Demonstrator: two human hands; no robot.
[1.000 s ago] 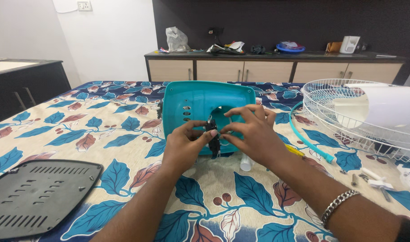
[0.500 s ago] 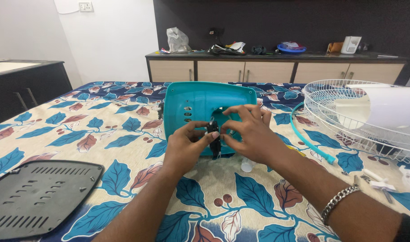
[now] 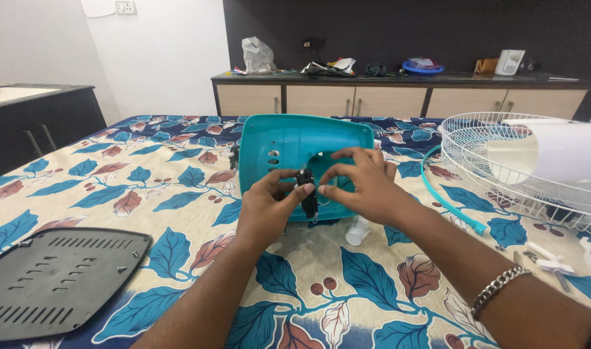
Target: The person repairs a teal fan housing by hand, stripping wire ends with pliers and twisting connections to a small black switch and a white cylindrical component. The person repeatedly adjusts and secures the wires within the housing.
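Both hands, left hand (image 3: 264, 205) and right hand (image 3: 363, 184), pinch a small black part (image 3: 307, 192) with fingertips pressed together, against the teal housing (image 3: 282, 139).

White wall (image 3: 173, 58), dark panel (image 3: 405, 32), perhaps wooden sideboard (image 3: 399, 100).

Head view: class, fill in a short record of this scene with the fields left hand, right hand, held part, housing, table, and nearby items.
left hand: left hand pinches the small black part from the left
right hand: right hand pinches it from the right; metal bracelet on the wrist
held part: small black part, in front of the housing
housing: teal plastic housing, standing on the table
table: leaf-patterned cloth
nearby items: dark vented panel at left; white wire fan guard at right
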